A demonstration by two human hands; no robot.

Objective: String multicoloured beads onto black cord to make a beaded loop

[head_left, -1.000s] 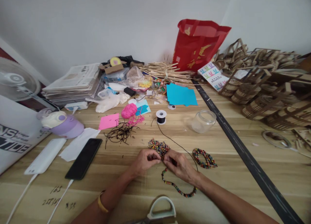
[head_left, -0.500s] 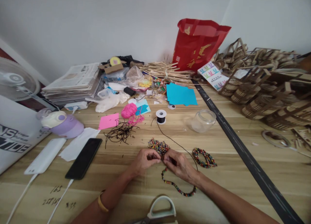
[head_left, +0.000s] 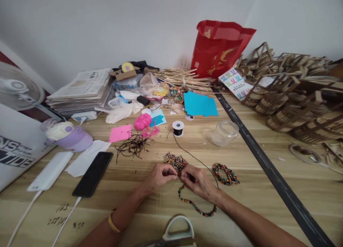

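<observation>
My left hand [head_left: 160,176] is closed in a pinch, thumb and forefinger together beside the heap of loose multicoloured beads [head_left: 175,160]. Whatever its fingertips hold is too small to make out. My right hand [head_left: 197,181] pinches close by, its fingertips almost meeting the left ones at the heap's near edge. From under the right fingertips a beaded strand [head_left: 197,207] curves over the table and back up to the right wrist. Black cord [head_left: 197,155] runs from a white spool [head_left: 178,128] to that wrist. The cord's end between my fingers is hidden.
A coiled bead string [head_left: 225,175] lies right of my hand, with a glass jar [head_left: 225,133] behind it. Scissors [head_left: 179,231] lie at the near edge. Left are a phone [head_left: 92,174] and black cord scraps [head_left: 133,146]. Small woven baskets [head_left: 286,115] crowd the right.
Both hands keep almost the same pinching pose beside the bead heap. The view has shifted very slightly; nothing else visibly moved.
</observation>
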